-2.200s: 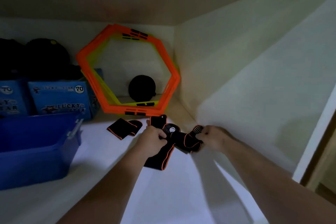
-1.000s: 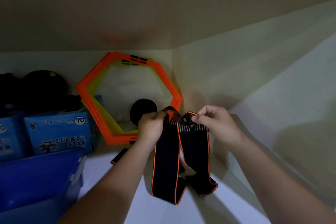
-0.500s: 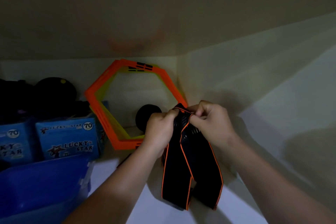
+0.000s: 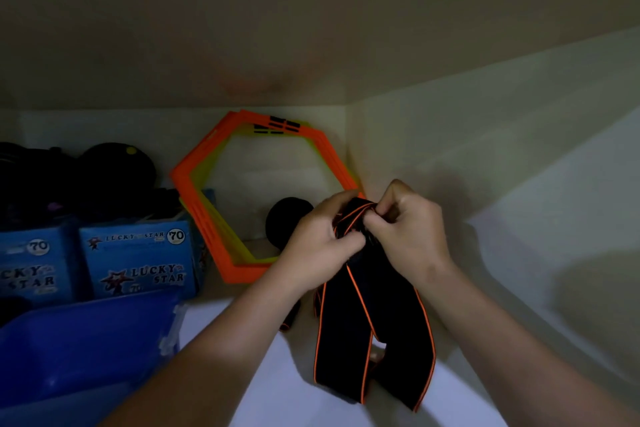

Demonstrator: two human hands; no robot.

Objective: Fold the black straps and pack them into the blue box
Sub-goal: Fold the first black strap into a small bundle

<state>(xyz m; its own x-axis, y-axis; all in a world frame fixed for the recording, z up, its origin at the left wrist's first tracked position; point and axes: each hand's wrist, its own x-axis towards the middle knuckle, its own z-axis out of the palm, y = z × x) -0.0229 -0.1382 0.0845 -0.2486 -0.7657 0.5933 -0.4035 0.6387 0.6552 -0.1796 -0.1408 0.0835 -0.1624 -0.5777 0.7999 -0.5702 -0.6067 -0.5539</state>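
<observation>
Centre frame, left hand (image 4: pixel 317 246) and right hand (image 4: pixel 407 236) each hold a pinching grip on the black orange-edged fabric strap (image 4: pixel 370 333); align edges first, blue plastic box (image 4: pixel 86 343) waits lower left.

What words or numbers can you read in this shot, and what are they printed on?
"LUCKY STAR", twice, and "70": right blue carton.
"70" and cut-off "CKY STAR": left blue carton.
Small red print by the star logo: too blurred to read.
Black marks on the orange hexagon frame: unreadable.

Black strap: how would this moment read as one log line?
stage: folding | left hand + right hand: pinching black strap | blue box: strap not inside
</observation>
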